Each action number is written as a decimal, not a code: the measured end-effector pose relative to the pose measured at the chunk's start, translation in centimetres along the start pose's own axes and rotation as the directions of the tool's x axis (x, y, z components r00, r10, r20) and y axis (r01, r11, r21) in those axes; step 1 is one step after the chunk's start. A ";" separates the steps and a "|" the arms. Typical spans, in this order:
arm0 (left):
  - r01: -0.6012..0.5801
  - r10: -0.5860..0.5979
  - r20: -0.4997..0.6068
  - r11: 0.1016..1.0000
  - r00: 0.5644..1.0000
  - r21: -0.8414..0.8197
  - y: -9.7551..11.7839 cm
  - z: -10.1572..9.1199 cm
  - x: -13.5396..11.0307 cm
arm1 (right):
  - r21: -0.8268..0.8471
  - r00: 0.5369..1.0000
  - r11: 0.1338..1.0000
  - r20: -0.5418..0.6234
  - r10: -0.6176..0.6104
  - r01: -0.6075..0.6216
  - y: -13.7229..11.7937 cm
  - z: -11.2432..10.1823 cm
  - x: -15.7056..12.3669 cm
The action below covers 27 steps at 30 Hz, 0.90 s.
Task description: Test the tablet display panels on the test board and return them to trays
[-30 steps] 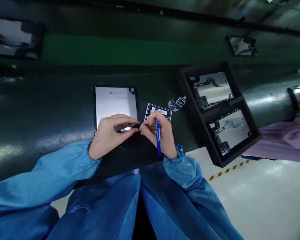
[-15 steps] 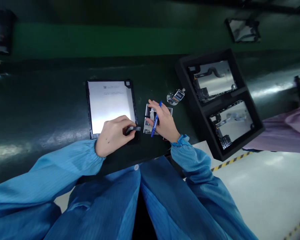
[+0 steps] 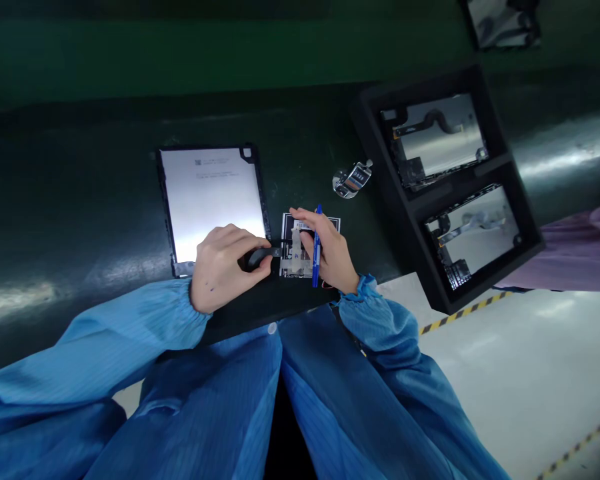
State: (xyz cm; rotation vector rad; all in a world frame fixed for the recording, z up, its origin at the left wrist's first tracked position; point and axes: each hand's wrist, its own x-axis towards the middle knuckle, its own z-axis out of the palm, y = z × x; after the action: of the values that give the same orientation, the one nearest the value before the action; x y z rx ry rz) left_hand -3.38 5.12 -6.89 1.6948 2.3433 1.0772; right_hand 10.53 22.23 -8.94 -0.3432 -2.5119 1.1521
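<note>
A tablet panel (image 3: 213,197) with a silvery back lies flat on the dark green bench. My left hand (image 3: 225,270) rests on its near right corner, fingers closed on a small dark strip (image 3: 263,255) that points right. My right hand (image 3: 327,253) holds a blue pen (image 3: 317,248) between its fingers, and its fingertips press on a small black-edged card (image 3: 300,257) with pale parts on it, just right of the panel. Both arms are in blue sleeves.
A shiny metal clip-like object (image 3: 351,180) lies behind the card. A black foam tray (image 3: 500,160) at the right holds two panels with cables. A purple sleeve of another person (image 3: 575,257) reaches in at the right edge. Yellow-black floor tape (image 3: 460,315) runs below the bench edge.
My hands have parted: the right one moved onto the small card with the pen, while the left stayed at the panel's corner holding the dark strip. The view tilted so everything sits higher.
</note>
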 end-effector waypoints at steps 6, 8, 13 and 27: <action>-0.019 0.020 -0.030 0.999 0.999 0.030 -0.4 0.1 -0.1 | 0.085 1.000 0.996 0.029 0.009 -0.011 0.1 -0.5 0.0; -0.024 0.025 -0.037 0.999 0.999 0.028 -0.4 0.1 -0.1 | 0.140 0.999 0.990 0.051 -0.003 -0.004 0.3 -1.1 0.1; -0.029 0.031 -0.040 0.999 0.999 0.029 -0.4 0.0 -0.2 | 0.043 0.991 0.998 0.126 -0.048 0.043 1.2 -2.6 -0.3; -0.005 0.003 0.024 0.996 1.000 0.085 -0.3 0.5 -0.2 | 0.002 1.000 1.000 0.013 0.013 -0.013 -0.1 -2.4 -1.3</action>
State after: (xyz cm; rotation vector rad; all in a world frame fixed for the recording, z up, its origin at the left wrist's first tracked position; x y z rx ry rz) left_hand -3.33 5.14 -7.52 1.7306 2.4051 0.9655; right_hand 12.69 23.36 -7.72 -0.3528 -2.5227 1.1649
